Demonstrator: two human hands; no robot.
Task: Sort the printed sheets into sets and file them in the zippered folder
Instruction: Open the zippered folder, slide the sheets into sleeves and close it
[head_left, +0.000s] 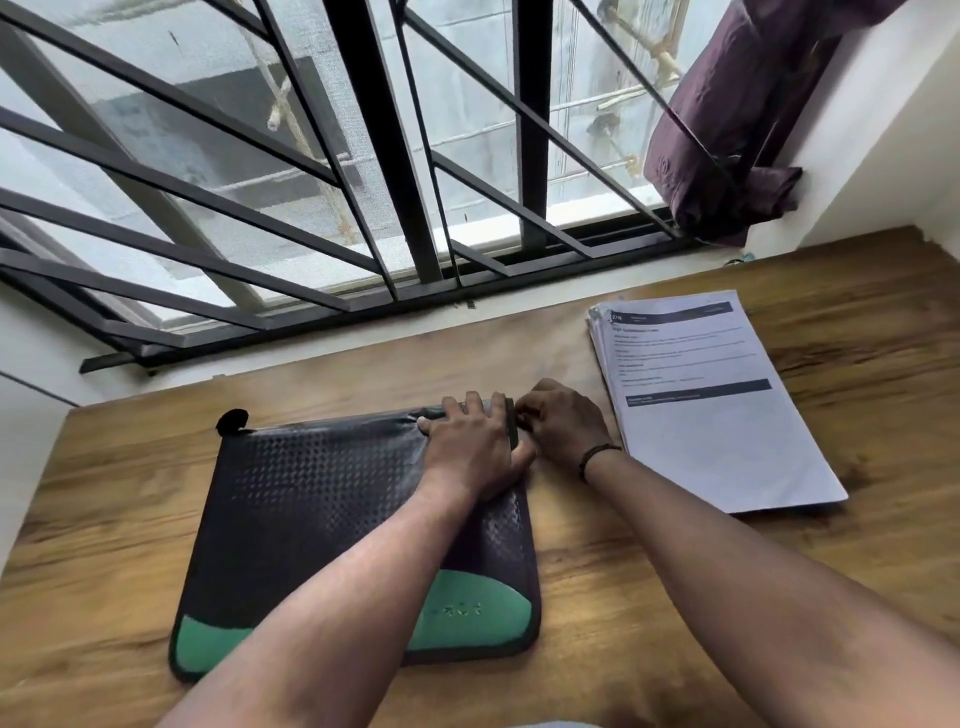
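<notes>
The left hand (470, 447) lies flat on the far right corner of the zippered folder (322, 499), its fingers (475, 408) fairly straight and spread, the tips reaching the folder's far edge and pressing the cover down. Just beside it, at the same corner, the right hand (563, 421) has its fingers curled inward against the folder's right edge, where a dark strip stands up between the two hands; they seem to pinch something small there, perhaps the zip pull, but the fingertips are hidden behind the left hand and I cannot tell what they hold. A dark band (597, 457) circles the right wrist.

The folder lies closed and flat on the wooden table (649, 582), under the left forearm, its long far edge roughly parallel to the window. Its cover is black with a dotted texture, and green patches mark the two near corners. A small black tab (232, 420) sticks out at the far left corner.

The printed sheets (711, 400) lie in one stack to the right of the folder, near the right hand but not touching it, face up, with dark header bars and lines of text too small to read. The stack's edges are slightly fanned on its left side.

Beyond the table a window with a dark metal grille (363, 208) fills the view, and a purple curtain (737, 119) hangs bunched at the right.
</notes>
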